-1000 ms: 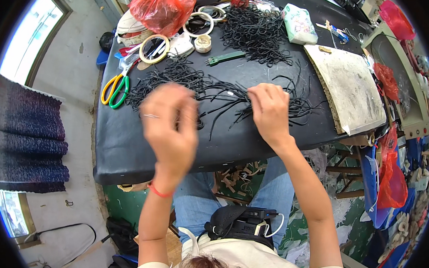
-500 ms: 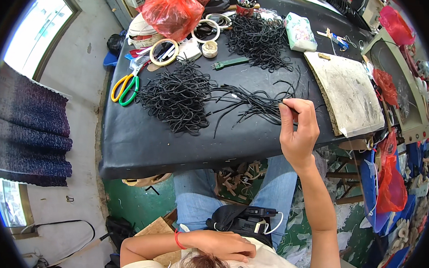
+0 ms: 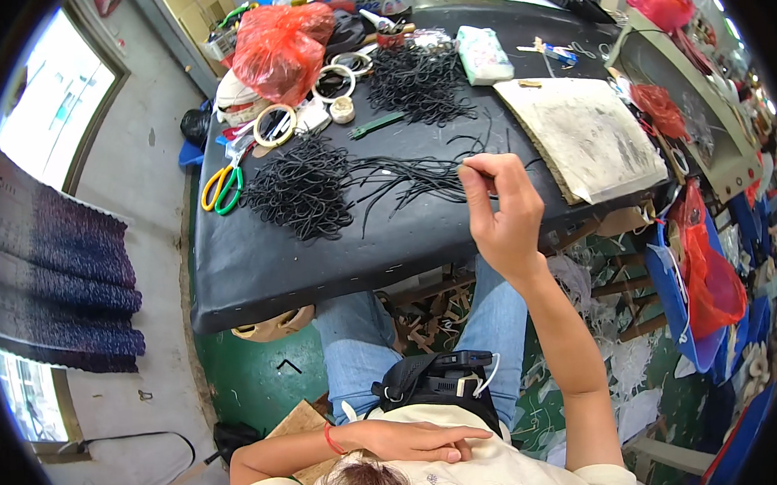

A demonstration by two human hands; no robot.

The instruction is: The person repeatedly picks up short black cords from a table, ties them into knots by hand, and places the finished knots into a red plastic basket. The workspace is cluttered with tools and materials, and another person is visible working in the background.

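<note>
My right hand (image 3: 506, 204) is raised over the right end of a loose bundle of black cords (image 3: 411, 174) on the table. Its thumb and fingertips are pinched together; whether a cord is between them is too small to tell. My left hand (image 3: 432, 440) rests across my body with its fingers stretched out, holding nothing. A tangled pile of black cords (image 3: 298, 187) lies left of the bundle. Farther back is a second pile of black cords (image 3: 420, 81).
Scissors (image 3: 223, 187) with yellow and green handles lie at the table's left edge. A green-handled tool (image 3: 376, 125) sits between the piles. Tape rings (image 3: 275, 126) and a red plastic bag (image 3: 280, 52) stand behind. A worn pale board (image 3: 587, 134) is at right.
The view has shifted, so the table's things appear farther left. My right hand stays pinched near the bundle's right end. My left hand's fingers have stretched out more.
</note>
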